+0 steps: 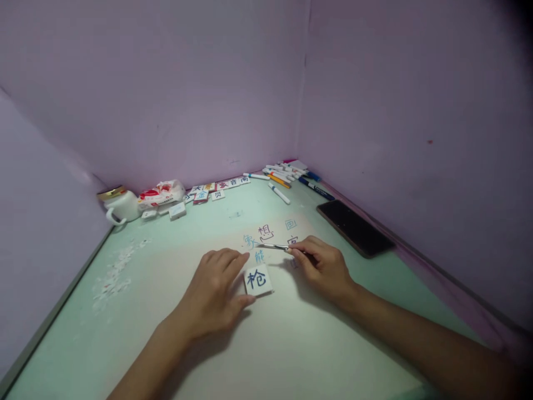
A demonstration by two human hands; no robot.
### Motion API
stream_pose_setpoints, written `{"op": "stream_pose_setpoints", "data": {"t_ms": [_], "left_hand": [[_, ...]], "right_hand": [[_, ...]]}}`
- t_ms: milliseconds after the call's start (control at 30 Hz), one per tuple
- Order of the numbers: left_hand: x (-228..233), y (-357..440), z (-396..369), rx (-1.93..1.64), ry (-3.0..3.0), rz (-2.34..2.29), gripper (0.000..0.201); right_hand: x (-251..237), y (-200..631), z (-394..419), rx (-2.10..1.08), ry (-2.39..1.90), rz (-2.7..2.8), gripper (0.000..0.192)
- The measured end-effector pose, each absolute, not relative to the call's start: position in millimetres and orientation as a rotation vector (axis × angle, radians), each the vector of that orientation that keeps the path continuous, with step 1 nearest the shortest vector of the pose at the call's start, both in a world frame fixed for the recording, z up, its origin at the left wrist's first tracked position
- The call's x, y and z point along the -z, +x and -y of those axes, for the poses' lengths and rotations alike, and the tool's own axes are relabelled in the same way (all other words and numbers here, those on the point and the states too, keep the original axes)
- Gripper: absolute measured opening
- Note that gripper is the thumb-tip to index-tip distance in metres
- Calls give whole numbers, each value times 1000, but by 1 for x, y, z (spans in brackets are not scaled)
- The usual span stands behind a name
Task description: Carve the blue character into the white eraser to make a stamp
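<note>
My left hand (216, 289) lies palm down on a pale sheet (291, 339), fingers and thumb around a small white card (259, 279) with a blue character. My right hand (322, 264) grips a thin pen (272, 246) whose tip points left over the sheet, near several characters written in blue and purple (263, 233). The card lies flat between both hands.
A dark phone (353, 226) lies at the right by the wall. Several markers (287, 175) are piled in the far corner. More character cards (219, 186), a wrapped packet (161, 193) and a white cup (120, 205) line the back wall. White crumbs (114, 275) dot the left.
</note>
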State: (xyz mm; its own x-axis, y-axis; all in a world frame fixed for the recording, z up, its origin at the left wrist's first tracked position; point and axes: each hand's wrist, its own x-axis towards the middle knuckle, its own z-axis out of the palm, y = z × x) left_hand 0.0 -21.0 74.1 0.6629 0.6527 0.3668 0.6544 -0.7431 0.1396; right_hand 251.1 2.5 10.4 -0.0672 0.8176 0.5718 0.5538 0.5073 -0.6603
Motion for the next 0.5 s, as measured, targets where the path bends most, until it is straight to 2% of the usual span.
{"op": "stream_pose_setpoints", "data": {"t_ms": [67,233,500], "left_hand": [[-86,-11,31,606,-2911,1129,39],[-95,-37,64,1060,-2845,1081,27],[-40,-59,75,976,-2460,1296,13]], "right_hand": [[-9,251,-2,-305,-1179,1748,17],[-6,251,-2,-257,-1220,1780,17],[-5,250,-1,-196,-1266,1846,18]]}}
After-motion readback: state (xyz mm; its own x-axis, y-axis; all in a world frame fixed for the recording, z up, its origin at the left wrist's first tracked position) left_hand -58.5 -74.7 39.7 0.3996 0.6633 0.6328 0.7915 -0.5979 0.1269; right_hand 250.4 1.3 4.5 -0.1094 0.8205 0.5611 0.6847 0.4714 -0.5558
